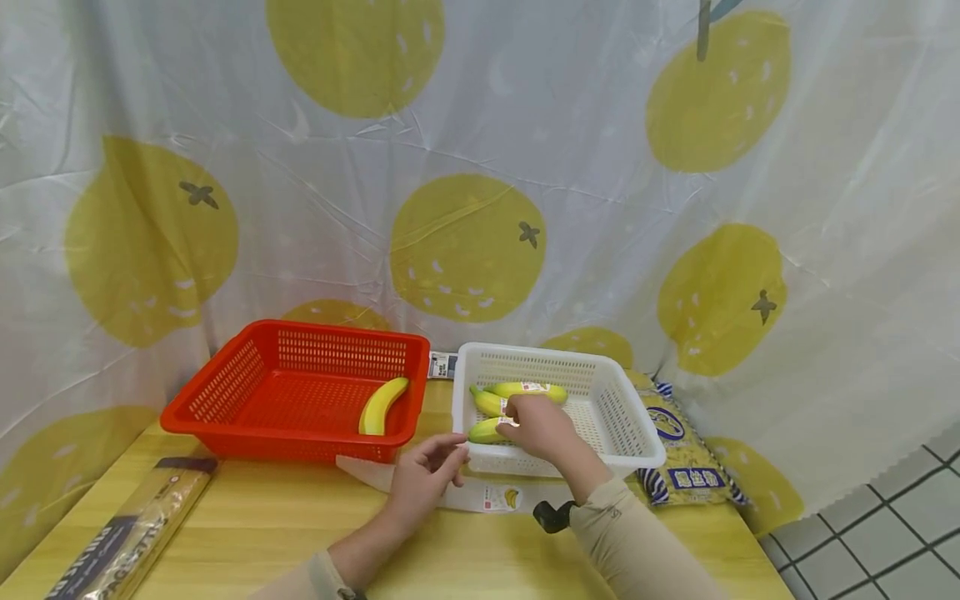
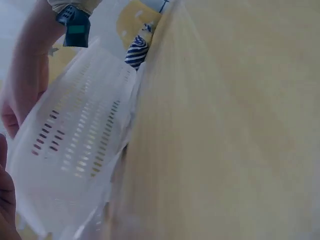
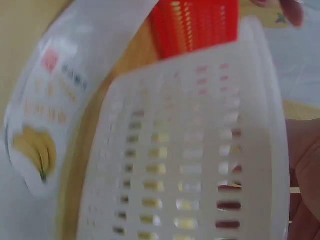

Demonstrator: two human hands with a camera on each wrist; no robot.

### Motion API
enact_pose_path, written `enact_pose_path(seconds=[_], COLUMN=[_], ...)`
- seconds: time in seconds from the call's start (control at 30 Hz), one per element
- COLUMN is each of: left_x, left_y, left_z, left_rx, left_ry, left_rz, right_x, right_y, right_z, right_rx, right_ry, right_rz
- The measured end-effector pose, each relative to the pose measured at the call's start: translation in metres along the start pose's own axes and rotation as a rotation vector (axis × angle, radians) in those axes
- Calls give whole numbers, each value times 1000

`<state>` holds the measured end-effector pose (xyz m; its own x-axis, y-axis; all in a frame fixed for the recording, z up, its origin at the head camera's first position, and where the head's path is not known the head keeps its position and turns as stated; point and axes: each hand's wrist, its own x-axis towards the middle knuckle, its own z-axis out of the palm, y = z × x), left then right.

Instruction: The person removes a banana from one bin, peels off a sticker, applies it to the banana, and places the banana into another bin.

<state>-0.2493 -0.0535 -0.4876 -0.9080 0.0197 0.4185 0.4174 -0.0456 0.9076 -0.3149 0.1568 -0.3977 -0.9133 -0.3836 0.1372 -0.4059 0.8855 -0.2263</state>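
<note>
A white basket (image 1: 630,433) holds three yellow bananas. My right hand (image 1: 517,423) reaches over its front wall and grips the nearest banana (image 1: 485,431); two others (image 1: 525,388) lie behind it. My left hand (image 1: 452,457) hovers just in front of the basket's front-left corner, fingers loosely bent, holding nothing. A red basket (image 1: 225,400) to the left holds one banana (image 1: 381,405). The wrist views are blurred: the left wrist view shows the white basket wall (image 2: 75,145), the right wrist view shows it (image 3: 190,165) close up.
An empty white banana bag (image 1: 487,497) lies on the wooden table (image 1: 262,525) in front of the baskets. A long spaghetti packet (image 1: 127,533) lies at front left, and a striped bag (image 1: 686,458) at the right. A fruit-print curtain hangs behind. Tiled floor lies beyond the table's right edge.
</note>
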Motion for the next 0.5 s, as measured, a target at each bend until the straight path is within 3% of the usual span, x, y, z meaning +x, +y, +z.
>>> enact_pose_path(seconds=[0.13,0.2,0.27,0.33,0.4,0.5], left_x=[16,28,42,56,70,86], left_y=[22,35,49,61,68,71], left_z=[-24,-44,-66,-89,-108,-127], left_rx=[147,255,389,551,716,908], left_ry=[8,75,137,140,60,-146], left_rz=[298,342,243,57,-143,-370], right_x=[-10,-14,-18,-21,-23,-25], right_y=[-6,-7,-6,-5,-3,-1], right_z=[8,12,16,20,23,27], right_rx=[73,101,121,140,151,161], right_ry=[71,108,144,172,189,193], right_rz=[-17,0,16,33,55,78])
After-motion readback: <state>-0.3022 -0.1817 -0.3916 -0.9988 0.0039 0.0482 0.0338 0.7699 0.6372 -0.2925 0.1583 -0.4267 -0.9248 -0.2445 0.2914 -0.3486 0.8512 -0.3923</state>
